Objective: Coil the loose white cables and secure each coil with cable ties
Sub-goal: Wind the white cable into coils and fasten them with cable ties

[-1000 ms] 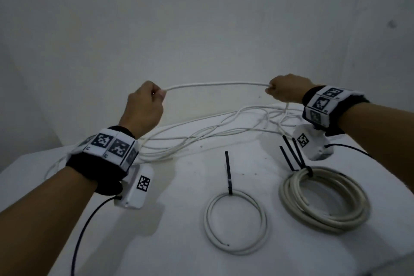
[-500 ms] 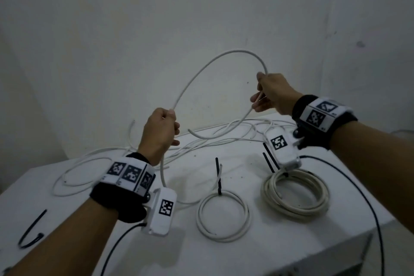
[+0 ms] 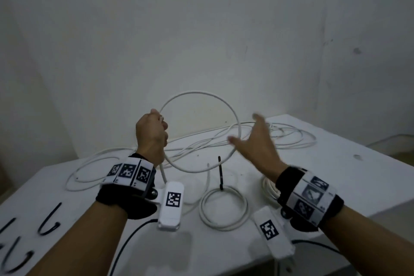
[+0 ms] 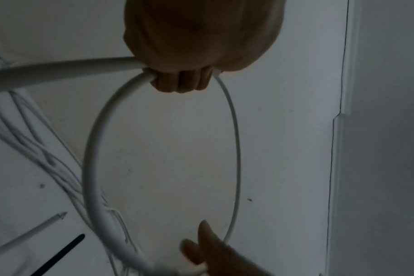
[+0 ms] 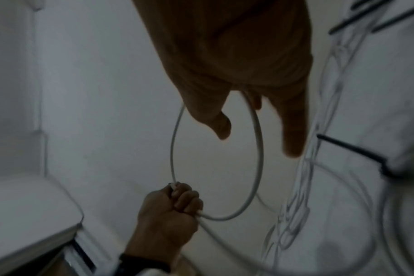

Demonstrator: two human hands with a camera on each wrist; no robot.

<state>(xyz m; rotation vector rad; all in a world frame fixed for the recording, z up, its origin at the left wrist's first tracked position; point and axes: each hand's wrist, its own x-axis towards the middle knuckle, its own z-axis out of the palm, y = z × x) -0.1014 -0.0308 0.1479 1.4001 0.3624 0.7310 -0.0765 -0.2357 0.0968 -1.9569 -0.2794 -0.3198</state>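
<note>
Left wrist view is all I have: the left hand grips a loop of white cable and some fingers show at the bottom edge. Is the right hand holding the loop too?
Observer: No. The right hand is open, with its fingers straight and none curled round the loop. Only the left hand grips it.
Operator: Any coils finished?
Observer: Two lie on the table: a small coil with a black tie sticking out of it, and a thicker coil partly hidden behind the right wrist.
Operator: Spare ties?
Observer: Several black cable ties lie at the table's near left edge.
</note>
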